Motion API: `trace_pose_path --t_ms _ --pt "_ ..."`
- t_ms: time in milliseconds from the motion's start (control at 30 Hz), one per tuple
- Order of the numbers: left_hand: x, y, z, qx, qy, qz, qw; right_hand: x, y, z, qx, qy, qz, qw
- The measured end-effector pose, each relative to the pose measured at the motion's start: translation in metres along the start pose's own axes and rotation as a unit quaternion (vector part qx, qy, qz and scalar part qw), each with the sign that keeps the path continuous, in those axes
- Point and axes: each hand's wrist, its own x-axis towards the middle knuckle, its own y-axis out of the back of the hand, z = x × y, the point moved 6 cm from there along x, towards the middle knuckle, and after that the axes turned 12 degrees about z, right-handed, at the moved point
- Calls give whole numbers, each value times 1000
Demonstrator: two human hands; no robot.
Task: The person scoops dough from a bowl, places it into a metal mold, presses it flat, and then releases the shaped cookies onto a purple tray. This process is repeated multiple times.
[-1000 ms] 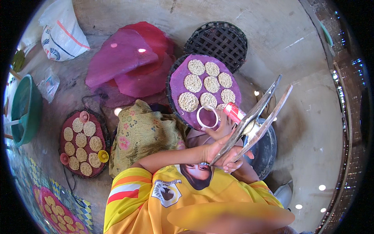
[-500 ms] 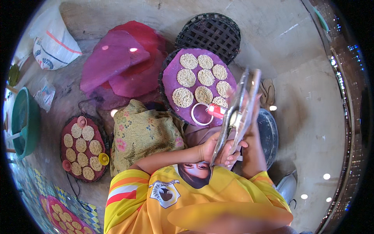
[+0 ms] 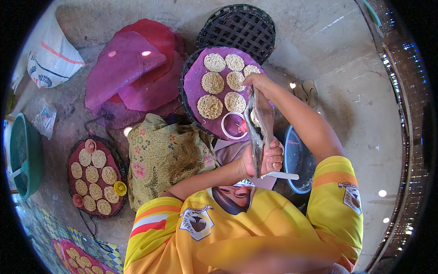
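1. Left hand [image 3: 273,157], near: fingers curled firmly round the near end of the wooden press [image 3: 267,116]. Press stood over the near right edge of the big tray, roughly lengthwise.
2. Right hand [image 3: 259,83]: wrapped round the press's far end, grip closed. Change: a second ago it was lower, by the red piece [image 3: 243,127], and the press arms splayed at the far end. Now they were drawn together.
3. Meaning, my read: both hands were loading the press, squeezing the pale lump [image 3: 255,119] between its arms. Can't tell how much had come through.
4. White ring [image 3: 222,128]: beside the red piece, over the big tray's near edge. Can't tell if resting there or hung off the press.
5. Blue basin [image 3: 296,155], right: pale residue inside.
6. Small round tray [image 3: 106,150], left: ten noodle discs [image 3: 92,173] on red sheeting, pink and yellow pieces at the rim.
7. Big round tray [image 3: 196,89], ahead: purple sheeting, seven discs clearly showing, right side masked by hand and forearm.
8. Green tub [image 3: 23,157], far left: pale handle in it, contents unclear.
9. Black lattice tray [image 3: 237,32], farthest: just beyond the big one.
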Motion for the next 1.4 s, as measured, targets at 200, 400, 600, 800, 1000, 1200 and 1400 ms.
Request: trace_pose_path --t_ms 200,400,600,800,1000,1200,1400 --pt "-11 -1 -5 -7 -26 29 999 10 -29 14 -9 2 -34 999" --pt "-17 8 17 -17 -33 114 993 19 -44 -16 26 78 -52 995" --pt "-5 24 35 8 -31 206 978 25 -13 -29 -1 128 55 990" --pt "5 36 17 48 3 187 981 13 13 -3 18 75 94 993" --pt "1 44 -1 79 4 205 976 -19 20 -4 75 99 106 987" --pt "2 16 -8 99 23 -7 995 -58 25 17 273 33 -92 957" --pt "-8 4 5 71 27 -74 994 -59 1 121 369 5 -22 929"
